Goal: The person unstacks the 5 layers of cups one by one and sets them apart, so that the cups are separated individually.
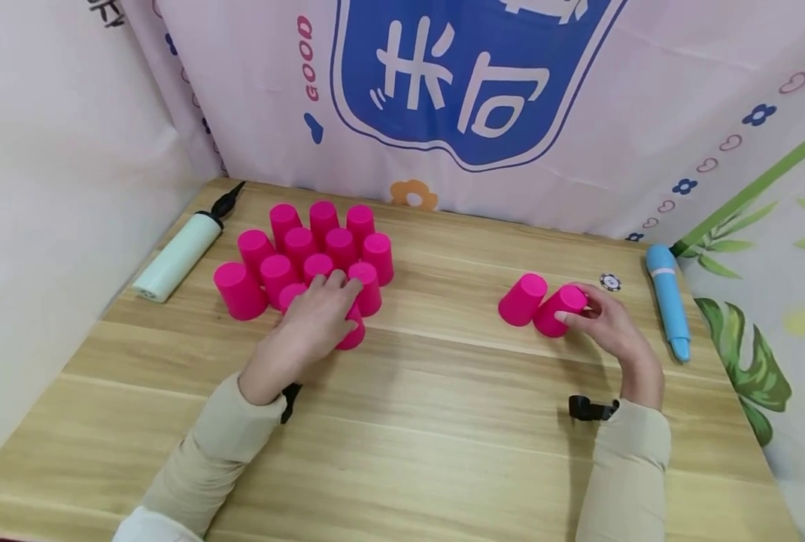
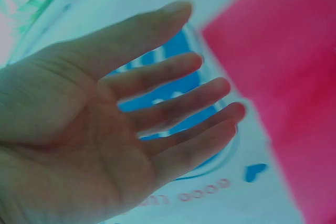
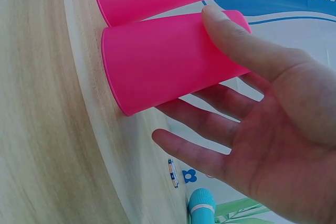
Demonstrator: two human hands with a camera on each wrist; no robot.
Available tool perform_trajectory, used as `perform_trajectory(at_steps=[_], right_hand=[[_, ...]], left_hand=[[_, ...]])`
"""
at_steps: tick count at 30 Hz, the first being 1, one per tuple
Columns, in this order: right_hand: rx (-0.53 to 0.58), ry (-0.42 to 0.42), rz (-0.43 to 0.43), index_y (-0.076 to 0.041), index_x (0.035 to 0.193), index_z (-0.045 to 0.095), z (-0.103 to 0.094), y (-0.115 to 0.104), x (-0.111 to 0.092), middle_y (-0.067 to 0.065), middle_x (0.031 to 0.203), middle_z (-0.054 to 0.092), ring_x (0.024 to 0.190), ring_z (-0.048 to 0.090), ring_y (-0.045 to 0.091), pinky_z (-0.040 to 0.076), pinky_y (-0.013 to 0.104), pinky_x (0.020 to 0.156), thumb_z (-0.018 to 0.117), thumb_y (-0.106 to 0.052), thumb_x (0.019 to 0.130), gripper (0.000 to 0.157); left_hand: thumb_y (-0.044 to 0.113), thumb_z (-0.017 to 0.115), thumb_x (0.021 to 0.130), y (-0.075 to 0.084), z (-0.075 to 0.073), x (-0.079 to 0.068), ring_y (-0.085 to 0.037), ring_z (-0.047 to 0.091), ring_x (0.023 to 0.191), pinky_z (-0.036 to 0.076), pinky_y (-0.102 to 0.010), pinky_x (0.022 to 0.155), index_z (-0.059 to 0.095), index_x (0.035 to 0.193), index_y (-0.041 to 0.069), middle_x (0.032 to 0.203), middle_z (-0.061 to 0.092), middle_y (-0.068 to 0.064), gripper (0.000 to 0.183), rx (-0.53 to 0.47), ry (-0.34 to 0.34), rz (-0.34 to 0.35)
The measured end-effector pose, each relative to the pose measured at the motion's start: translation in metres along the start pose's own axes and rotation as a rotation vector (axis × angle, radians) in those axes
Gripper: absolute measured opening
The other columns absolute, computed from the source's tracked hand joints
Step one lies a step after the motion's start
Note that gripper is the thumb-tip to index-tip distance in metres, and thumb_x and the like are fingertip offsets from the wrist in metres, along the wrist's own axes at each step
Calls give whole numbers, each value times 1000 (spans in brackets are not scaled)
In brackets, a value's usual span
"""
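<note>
Several upside-down pink cups (image 1: 301,247) stand in a close group at the left of the table. Over the front of that group is my left hand (image 1: 317,316), nearest to a front pink cup (image 1: 353,336). The left wrist view shows this hand's fingers (image 2: 181,106) extended and apart, with a blurred pink surface beyond the fingertips. On the right, my right hand (image 1: 609,324) grips an upside-down pink cup (image 3: 157,64) between thumb and fingers. The cup tilts slightly and sits close beside another pink cup (image 1: 523,299). The left hand hides parts of some cups.
A pale green hand pump (image 1: 180,256) with a black nozzle lies at the left edge of the wooden table (image 1: 409,452). Toward the right edge are a round chip (image 1: 610,281) and a light blue wand-shaped object (image 1: 669,301). A printed cloth (image 1: 253,98) hangs behind.
</note>
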State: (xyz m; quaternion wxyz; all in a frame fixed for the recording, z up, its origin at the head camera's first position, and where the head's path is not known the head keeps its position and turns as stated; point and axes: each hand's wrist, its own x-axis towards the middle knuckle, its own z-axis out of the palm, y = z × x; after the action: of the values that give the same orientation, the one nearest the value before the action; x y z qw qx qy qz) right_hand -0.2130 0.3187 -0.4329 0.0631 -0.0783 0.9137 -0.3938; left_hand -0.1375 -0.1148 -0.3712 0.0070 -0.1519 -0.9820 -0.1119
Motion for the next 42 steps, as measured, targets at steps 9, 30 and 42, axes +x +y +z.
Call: perform_trajectory(at_steps=[9,30,42], right_hand=[[-12,-8,23,-8,143,41,-3,-2,-1,19,131,50,115,48,36,44,39,92,66,-40,90,67],[64,2,4,-8,139,46,9,0,6,17,130,54,114,53,33,45,45,96,70,-32,89,61],[-17,13,-44,-6,141,44,12,-1,-2,18,128,54,111,51,29,44,10,79,66,-34,91,61]], left_hand=[[16,73,86,75,4,15,-27,50,116,51,-37,89,52,131,3,129,52,-12,52,-292,236,238],[21,69,90,164,118,140,-21,55,113,51,-35,88,45,141,9,130,53,-10,58,-557,156,95],[31,65,92,151,77,92,-14,54,114,50,-28,86,46,139,9,129,54,-3,55,-405,281,235]])
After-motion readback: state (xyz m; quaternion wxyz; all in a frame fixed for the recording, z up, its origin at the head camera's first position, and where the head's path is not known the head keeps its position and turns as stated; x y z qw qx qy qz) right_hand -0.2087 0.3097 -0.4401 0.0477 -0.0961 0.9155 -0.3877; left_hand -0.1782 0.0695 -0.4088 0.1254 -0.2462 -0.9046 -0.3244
